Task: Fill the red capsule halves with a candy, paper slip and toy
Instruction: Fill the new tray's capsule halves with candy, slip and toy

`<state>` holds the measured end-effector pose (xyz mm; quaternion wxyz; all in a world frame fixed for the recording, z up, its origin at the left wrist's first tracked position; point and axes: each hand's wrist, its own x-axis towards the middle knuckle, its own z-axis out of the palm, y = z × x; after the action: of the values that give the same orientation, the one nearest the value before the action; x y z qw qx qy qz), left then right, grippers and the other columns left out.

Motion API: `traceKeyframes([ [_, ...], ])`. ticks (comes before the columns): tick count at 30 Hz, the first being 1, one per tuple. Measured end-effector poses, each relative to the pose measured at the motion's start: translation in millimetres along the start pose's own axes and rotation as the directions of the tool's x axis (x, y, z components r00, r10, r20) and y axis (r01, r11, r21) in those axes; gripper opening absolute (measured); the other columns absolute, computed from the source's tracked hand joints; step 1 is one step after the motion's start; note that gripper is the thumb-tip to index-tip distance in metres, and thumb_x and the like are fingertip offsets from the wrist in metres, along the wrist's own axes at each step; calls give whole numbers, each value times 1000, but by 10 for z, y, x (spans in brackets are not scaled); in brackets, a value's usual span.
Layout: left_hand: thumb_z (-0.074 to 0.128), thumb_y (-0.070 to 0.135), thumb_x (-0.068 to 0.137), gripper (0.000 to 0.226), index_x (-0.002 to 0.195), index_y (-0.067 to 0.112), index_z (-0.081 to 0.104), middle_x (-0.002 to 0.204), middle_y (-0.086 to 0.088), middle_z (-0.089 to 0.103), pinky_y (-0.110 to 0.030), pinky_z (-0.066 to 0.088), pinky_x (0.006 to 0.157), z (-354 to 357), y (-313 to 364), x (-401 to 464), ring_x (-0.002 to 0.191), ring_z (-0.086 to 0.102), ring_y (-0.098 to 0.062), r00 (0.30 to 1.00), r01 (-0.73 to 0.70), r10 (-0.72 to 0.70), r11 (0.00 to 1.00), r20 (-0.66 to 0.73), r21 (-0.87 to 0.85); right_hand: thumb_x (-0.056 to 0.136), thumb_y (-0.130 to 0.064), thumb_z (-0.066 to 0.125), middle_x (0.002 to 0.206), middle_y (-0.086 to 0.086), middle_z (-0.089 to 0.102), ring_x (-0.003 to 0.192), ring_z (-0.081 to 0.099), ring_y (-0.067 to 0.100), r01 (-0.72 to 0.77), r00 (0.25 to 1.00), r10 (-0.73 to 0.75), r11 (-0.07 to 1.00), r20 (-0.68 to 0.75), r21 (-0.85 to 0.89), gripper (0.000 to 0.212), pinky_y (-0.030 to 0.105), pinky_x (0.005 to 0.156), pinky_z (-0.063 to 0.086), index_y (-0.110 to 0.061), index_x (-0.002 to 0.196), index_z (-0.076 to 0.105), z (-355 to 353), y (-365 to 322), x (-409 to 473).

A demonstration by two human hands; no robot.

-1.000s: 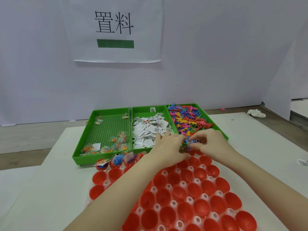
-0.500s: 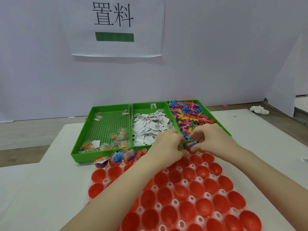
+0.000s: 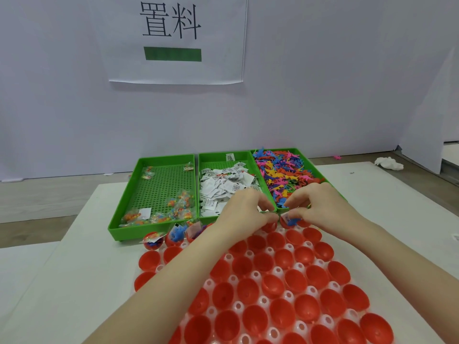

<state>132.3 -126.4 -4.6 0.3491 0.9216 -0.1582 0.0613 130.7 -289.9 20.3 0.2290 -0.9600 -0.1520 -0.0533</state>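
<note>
Lowering since a moment ago, both hands now sit over the far row of red plastic capsule halves (image 3: 285,266) on the bench. The right hand (image 3: 320,207) pinches a small blue toy with a paper slip (image 3: 291,220) into one half; what the curled left hand's (image 3: 244,212) grip holds, I cannot tell. Most halves remain unfilled.

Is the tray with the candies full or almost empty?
Almost empty. The left green tray shows mostly bare mesh, with a few candy packets near the front.
</note>
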Motion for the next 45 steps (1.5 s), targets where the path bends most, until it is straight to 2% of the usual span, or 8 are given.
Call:
traceKeyframes([
  [7, 69, 38, 78, 8, 79, 29, 68, 76, 22, 60, -15, 46, 63, -480, -45, -121, 67, 56, 3, 979, -3, -24, 991, -201, -134, 85, -25, 64, 81, -2, 70, 72, 58, 6, -10, 971, 36, 994, -236, 110, 15, 25, 69, 44, -14, 85, 75, -82, 122, 66],
  [11, 60, 31, 86, 14, 82, 21, 68, 78, 5, 68, -18, 39, 61, -1040, -532, -245, 67, 57, -9, 854, 176, -273, 953, -443, -248, 88, -20, 60, 103, 10, 69, 86, 57, 13, -183, 933, 237, 960, -270, 210, 22, 22, 77, 38, -6, 103, 70, -122, 419, 242],
  [16, 59, 34, 88, 42, 120, 6, 60, 122, -13, 60, -34, 44, 91, -1196, -1213, -512, 104, 58, -28, 822, 557, -514, 815, -247, 160, 84, -31, 66, 137, 11, 50, 123, 47, 25, -322, 945, 315, 943, 93, 81, 57, 34, 101, 35, -7, 132, 49, 4, 632, 431],
  [22, 52, 54, 86, 50, 127, 26, 55, 122, -2, 62, -30, 43, 87, -1098, -1268, -540, 110, 56, -23, 868, 466, -480, 697, -128, 545, 78, -26, 72, 118, 9, 63, 103, 55, 20, -220, 971, 224, 974, 80, -58, 39, 27, 83, 39, -9, 112, 66, 146, 545, 563],
  [27, 72, 27, 79, 13, 70, 19, 69, 83, -5, 70, -29, 42, 66, -1094, -1303, -568, 71, 54, -15, 891, 440, -381, 859, -248, 261, 72, -13, 78, 82, 6, 64, 76, 55, 15, -222, 972, 225, 974, -63, 51, 17, 26, 69, 40, -5, 86, 72, 147, 549, 536],
  [35, 79, 27, 70, 27, 94, 17, 69, 70, 10, 58, -26, 38, 69, -1053, -1392, -575, 74, 53, -12, 896, 412, -383, 906, -224, 98, 80, -14, 67, 80, 8, 62, 79, 56, 24, -208, 886, 266, 960, -380, 187, 12, 30, 69, 39, -7, 75, 58, 61, 460, 522],
  [40, 78, 29, 72, 18, 86, 18, 74, 72, 6, 59, -27, 40, 68, -1031, -1369, -550, 80, 55, -17, 886, 441, -405, 886, -224, 142, 82, 4, 50, 70, 10, 61, 59, 58, 19, -194, 942, 297, 863, -158, 466, 20, 28, 55, 49, 0, 101, 53, 75, 87, 591],
  [45, 77, 26, 73, 17, 63, 26, 63, 75, 8, 54, -31, 38, 72, -1010, -1339, -595, 83, 48, -15, 887, 385, -325, 913, -328, 137, 92, -9, 40, 102, 7, 59, 82, 53, 20, -73, 993, 68, 996, 92, 46, 27, 27, 61, 40, -3, 96, 65, 188, -336, 715],
])
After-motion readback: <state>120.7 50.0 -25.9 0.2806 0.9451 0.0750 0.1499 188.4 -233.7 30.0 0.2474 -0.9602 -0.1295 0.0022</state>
